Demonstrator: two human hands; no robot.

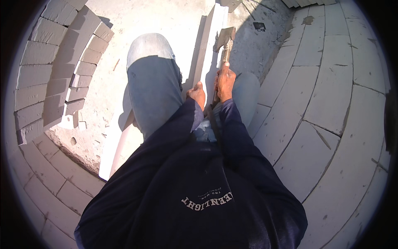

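Note:
My right hand (225, 83) is wrapped round the handle of a hatchet (226, 39), thumb lying along the wood. The hatchet's worn, brownish metal head points away from me, over the right side of a long pale block (210, 45). This block stretches away from me between my knees, lit white on top with a grey shaded side. At its near end my left hand (198, 94) is closed on the edge, thumb up and fingers mostly hidden. Both hands are close together, just in front of my lap.
Stacked pale blocks (39, 54) stand at the left. A wall of jointed blocks (327, 83) rises along my right, and more laid blocks (54, 166) run at the lower left. A long white piece (116, 151) lies beside my left leg. A small dark object (259, 26) is on the dusty floor.

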